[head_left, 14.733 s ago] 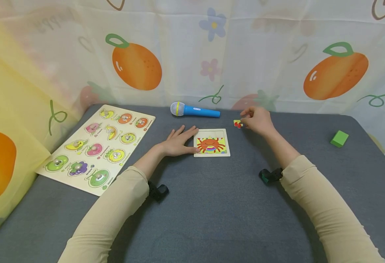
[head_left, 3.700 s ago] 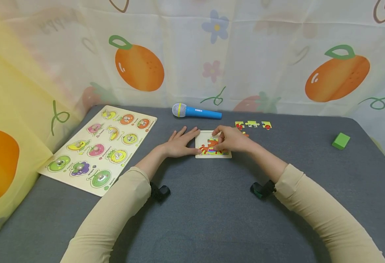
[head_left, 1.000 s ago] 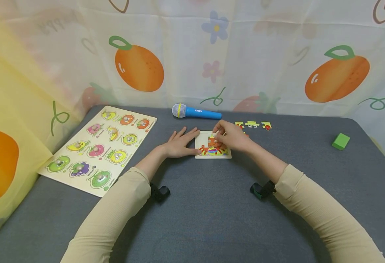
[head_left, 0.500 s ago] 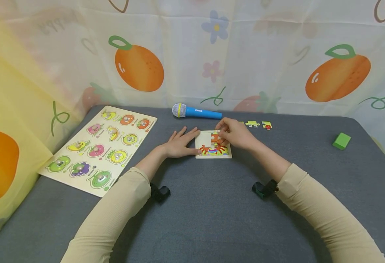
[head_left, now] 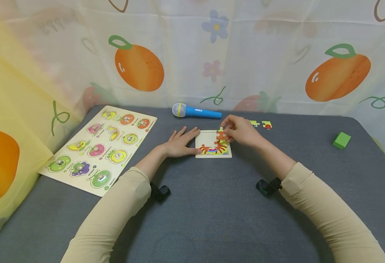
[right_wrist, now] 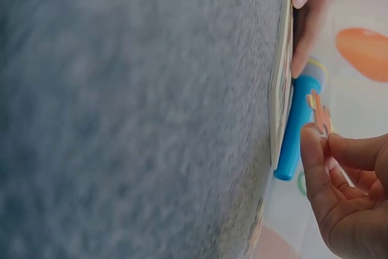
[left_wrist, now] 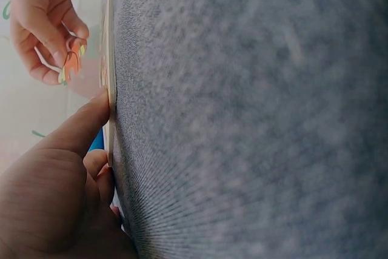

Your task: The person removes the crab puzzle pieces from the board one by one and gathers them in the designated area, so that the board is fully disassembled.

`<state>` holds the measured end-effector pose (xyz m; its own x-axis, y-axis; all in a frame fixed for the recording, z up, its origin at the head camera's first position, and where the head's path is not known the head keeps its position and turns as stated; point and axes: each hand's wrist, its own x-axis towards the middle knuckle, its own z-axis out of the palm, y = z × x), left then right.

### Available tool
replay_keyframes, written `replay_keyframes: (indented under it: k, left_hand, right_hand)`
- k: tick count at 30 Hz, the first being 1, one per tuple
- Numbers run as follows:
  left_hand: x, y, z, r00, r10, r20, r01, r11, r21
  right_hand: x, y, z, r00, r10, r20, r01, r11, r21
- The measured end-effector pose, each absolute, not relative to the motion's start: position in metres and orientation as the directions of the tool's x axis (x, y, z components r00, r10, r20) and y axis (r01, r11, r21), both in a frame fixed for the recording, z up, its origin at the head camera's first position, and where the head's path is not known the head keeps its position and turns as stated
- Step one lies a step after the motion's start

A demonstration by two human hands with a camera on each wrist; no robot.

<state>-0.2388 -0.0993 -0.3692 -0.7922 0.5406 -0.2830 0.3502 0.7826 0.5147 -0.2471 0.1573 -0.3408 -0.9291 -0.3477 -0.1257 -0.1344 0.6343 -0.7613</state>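
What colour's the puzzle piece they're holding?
The puzzle piece is mostly orange with some yellow, clearest in the head view.

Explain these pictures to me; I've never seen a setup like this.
There's no robot here, just a person's two bare hands. The widest picture comes from a camera worn on the head, looking forward and down. The other two come from cameras on each wrist, so the table looks tipped sideways.

On the grey table lie a fruit board, a toy microphone, a partly filled puzzle frame, loose puzzle pieces and a green block.

The left hand rests against the frame's left side; the right hand pinches an orange puzzle piece, lifted off the frame.
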Motion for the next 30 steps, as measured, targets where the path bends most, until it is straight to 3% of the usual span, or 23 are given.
replay_keyframes:
  k: [19, 30]
  left_hand:
    - [-0.237, -0.099, -0.365, -0.789, 0.541, -0.291, 0.342, 0.78, 0.524]
    - [-0.237, -0.099, -0.366, -0.79, 0.54, -0.291, 0.342, 0.781, 0.522]
  right_hand:
    - [-0.256, 0.194, -0.34, -0.953, -0.275, -0.129, -0.103, 0.692, -0.714]
    - [-0.261, 0.222, -0.336, -0.952, -0.256, -0.168, -0.048, 0.666, -0.744]
